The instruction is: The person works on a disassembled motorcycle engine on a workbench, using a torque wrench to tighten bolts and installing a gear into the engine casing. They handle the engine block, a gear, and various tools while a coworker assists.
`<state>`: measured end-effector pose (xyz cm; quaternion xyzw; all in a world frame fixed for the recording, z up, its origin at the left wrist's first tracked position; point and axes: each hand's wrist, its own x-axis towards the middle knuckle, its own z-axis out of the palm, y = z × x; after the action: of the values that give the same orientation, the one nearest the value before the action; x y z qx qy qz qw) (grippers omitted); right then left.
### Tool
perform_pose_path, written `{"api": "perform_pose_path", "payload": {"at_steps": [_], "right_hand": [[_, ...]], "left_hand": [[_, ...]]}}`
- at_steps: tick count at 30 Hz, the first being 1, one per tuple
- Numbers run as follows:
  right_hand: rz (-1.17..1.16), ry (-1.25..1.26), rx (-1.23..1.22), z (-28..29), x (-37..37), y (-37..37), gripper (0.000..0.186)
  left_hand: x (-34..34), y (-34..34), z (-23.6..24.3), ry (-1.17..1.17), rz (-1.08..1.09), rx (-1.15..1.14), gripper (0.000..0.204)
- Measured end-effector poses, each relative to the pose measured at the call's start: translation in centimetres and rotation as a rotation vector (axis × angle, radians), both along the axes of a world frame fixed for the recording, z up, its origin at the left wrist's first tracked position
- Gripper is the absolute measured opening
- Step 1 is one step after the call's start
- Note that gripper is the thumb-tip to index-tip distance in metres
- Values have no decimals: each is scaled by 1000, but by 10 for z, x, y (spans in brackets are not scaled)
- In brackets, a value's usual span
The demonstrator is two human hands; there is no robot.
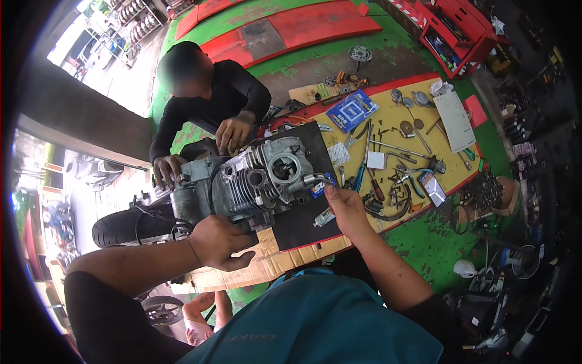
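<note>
A grey engine [248,182], with cooling fins and a round open port, lies on its side over a black mat [299,230]. My left hand [221,241] grips its lower edge, thumb apart and some fingertips hidden. My right hand [341,209] is closed on a bent metal pipe [315,179] at the engine's right end. A co-worker in black sleeves has hands [236,130] on and above the engine's far side. A small tube [324,217] lies on the mat beside my right hand.
The cardboard-covered red bench [388,109] holds scattered tools [376,188], parts and blue packets [351,112]. A red tool cart [448,36] stands back right, a black tire [121,230] left. Another person's legs [203,315] show below the bench.
</note>
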<state>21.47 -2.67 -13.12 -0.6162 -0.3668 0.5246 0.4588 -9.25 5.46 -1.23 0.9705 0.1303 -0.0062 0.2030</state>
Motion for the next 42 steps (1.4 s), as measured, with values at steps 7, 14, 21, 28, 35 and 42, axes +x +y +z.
{"api": "perform_pose_path", "payload": {"at_steps": [7,14,21,28,35,42], "right_hand": [[-9,121,147,-59,40,36,60],[176,-12,338,-101,51,90,54],[411,-201,718,-104,53,131,40],[443,-68,270,-78,56,107,48],[503,62,104,-106,60,110,67],[321,155,436,-103,42,110,72]], "left_hand": [[1,-2,4,-48,47,2,20],[3,-3,4,-4,81,47,20],[2,-7,-1,7,120,42,22],[0,0,-6,-5,118,8,22],[-2,2,0,12,68,-17,21],[4,5,2,-5,22,-42,19]]}}
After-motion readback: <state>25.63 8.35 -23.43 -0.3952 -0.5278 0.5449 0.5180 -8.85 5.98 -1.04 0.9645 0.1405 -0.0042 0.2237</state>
